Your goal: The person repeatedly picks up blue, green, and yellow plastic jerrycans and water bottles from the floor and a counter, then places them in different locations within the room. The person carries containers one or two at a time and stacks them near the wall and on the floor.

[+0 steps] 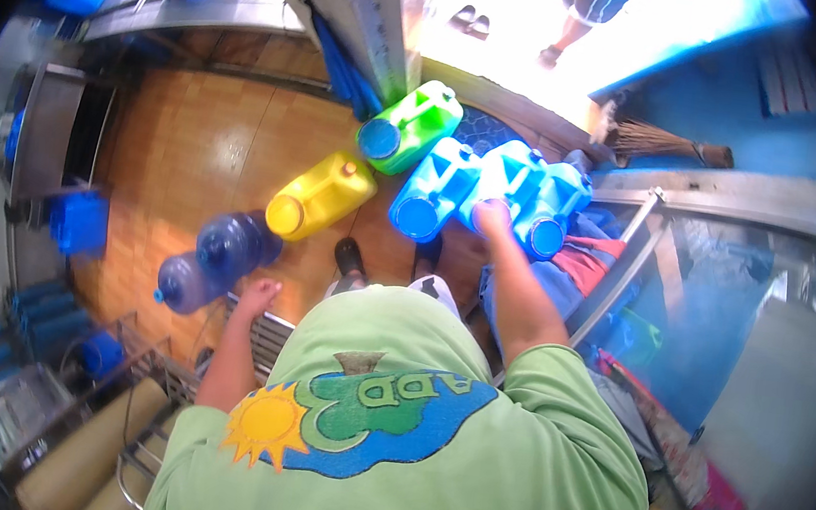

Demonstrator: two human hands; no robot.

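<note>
Right hand (493, 216) at middle blue jug (513, 171) of 3 side by side, grip unclear, left hand (260, 296) near 2 bluish bottles (228, 243), fingers bent, can't tell if closed, yellow jug (322, 195) and green jug (422, 128) between bottles and blue jugs

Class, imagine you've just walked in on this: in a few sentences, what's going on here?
A person in a light green T-shirt stands over a line of containers on a brown floor. The right hand is at the middle one of three blue jerrycans; whether it grips it is unclear. The left hand is near two translucent bluish water bottles, with nothing visible in it. Between the bottles and the blue jerrycans are a yellow jerrycan and a green jerrycan.
</note>
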